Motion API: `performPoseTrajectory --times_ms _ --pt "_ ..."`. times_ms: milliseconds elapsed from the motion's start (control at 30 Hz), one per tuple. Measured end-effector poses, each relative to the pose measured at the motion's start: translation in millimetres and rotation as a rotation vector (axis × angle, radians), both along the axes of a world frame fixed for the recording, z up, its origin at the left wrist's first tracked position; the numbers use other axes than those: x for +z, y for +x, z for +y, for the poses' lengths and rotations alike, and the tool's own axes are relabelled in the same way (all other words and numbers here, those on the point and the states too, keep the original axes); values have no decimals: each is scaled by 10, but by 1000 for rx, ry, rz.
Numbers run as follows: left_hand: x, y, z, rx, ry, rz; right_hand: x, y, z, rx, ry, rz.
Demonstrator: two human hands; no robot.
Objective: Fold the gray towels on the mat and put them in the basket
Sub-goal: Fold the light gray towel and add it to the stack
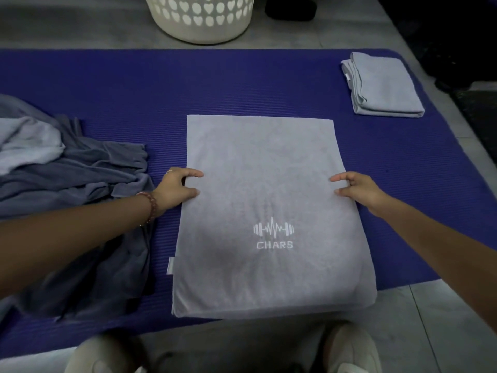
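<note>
Head view: towel [258, 184] lies flat on mat [242, 84] between the hands; left hand [176, 189] and right hand [359, 188] each pinch a side edge.

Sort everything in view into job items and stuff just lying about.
Job: CHARS towel, folded towel, unfolded towel heap, white basket, blue mat, left hand, right hand.
Lying about: black object on floor, light shoes.
</note>
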State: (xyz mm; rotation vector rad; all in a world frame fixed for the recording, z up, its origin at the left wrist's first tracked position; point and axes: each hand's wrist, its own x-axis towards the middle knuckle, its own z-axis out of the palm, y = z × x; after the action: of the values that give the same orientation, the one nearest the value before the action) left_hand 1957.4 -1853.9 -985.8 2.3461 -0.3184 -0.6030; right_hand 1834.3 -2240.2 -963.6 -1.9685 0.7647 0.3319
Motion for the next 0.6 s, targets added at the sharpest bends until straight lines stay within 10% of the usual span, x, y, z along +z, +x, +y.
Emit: performPoseTrajectory --times_ms 367,600 --pt "52 39 -10 48 -100 54 64 73 -169 178 -338 100" --pt "45 25 37 210 -206 95 165 -7 -124 -69 117 101"
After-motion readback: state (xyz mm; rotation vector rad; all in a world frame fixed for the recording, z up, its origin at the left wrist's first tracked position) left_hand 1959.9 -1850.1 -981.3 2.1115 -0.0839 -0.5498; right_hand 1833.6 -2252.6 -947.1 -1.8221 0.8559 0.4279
